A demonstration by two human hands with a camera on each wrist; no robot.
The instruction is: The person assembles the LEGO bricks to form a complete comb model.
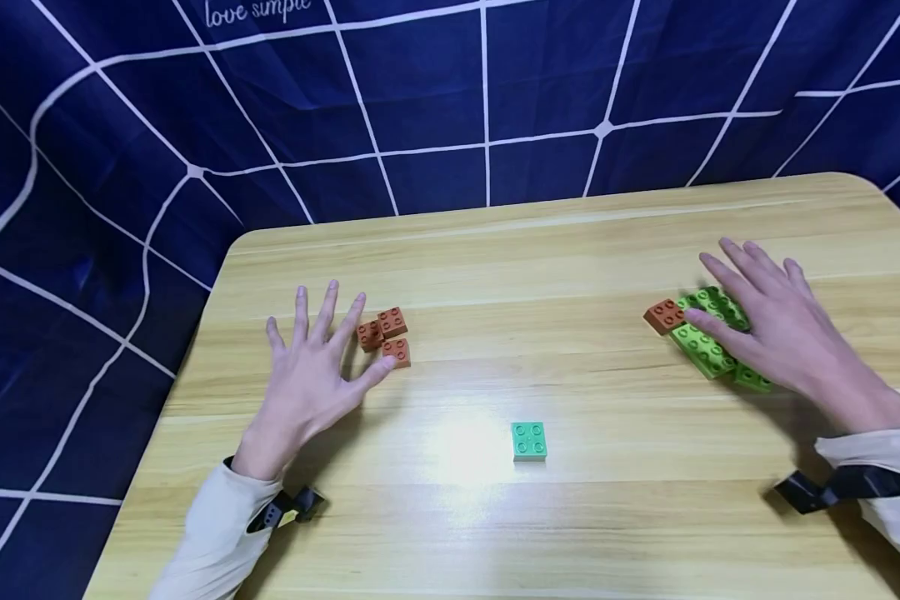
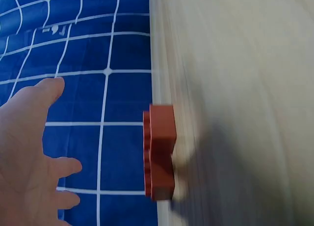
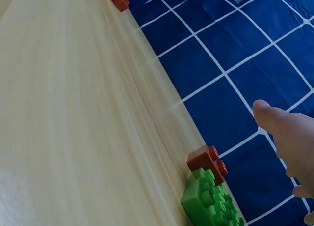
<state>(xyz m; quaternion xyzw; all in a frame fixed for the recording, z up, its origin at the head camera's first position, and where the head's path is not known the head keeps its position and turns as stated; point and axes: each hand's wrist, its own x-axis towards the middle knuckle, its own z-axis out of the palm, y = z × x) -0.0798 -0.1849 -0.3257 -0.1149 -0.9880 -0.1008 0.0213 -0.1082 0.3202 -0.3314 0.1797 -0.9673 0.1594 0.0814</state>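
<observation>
My left hand [image 1: 307,375] is spread above the table's left side, fingers straight and apart, holding nothing. Just right of it lie three reddish-brown toy bricks [image 1: 393,322] grouped together, and the thumb overlaps one of them in the head view. On the right, my right hand [image 1: 783,333] hovers with extended fingers over several light-green bricks [image 1: 701,352], partly hiding them. A single reddish-brown brick [image 1: 663,317] sits at their left end, near the thumb; in the right wrist view this brick [image 3: 207,163] stands beside the green ones [image 3: 206,201].
One teal-green square brick [image 1: 528,442] lies alone near the middle front of the wooden table [image 1: 570,275]. A dark blue cloth [image 1: 420,92] with white grid lines hangs behind the table and along its left side. Black wrist cameras [image 1: 288,508] are strapped over both sleeves.
</observation>
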